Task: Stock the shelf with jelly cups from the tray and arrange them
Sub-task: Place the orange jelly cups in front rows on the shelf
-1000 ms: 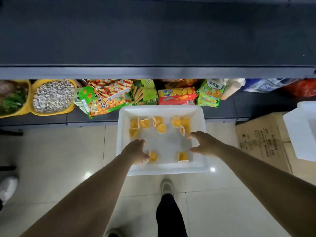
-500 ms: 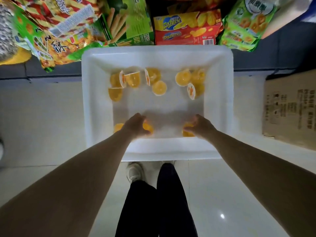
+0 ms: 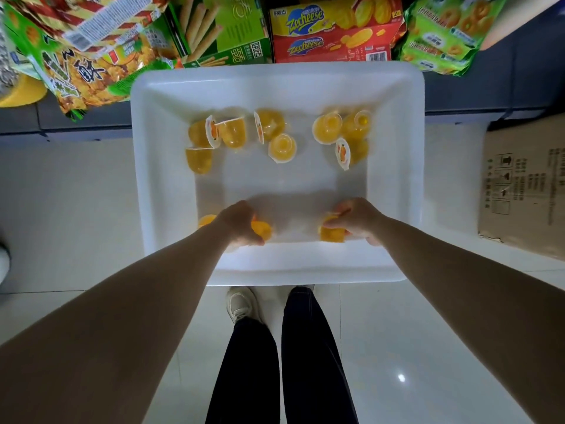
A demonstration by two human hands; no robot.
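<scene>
Inside the white tray (image 3: 394,166), the left hand (image 3: 240,223) holds a jelly cup (image 3: 262,230) in its grip; the right hand (image 3: 360,220) seemingly holds another cup (image 3: 331,232).

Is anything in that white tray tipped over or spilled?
Nothing spilled, but the jelly cups in the tray lie jumbled, several on their sides with lids facing sideways. Each hand grips a cup at the near edge.

Bare tray (image 3: 394,179) centre between jelly cups (image 3: 282,148)

light: even, overhead | glare: spot seen on glossy pale tiled floor (image 3: 401,377) | edges: wide-angle bowed | focus: slightly softened
</scene>
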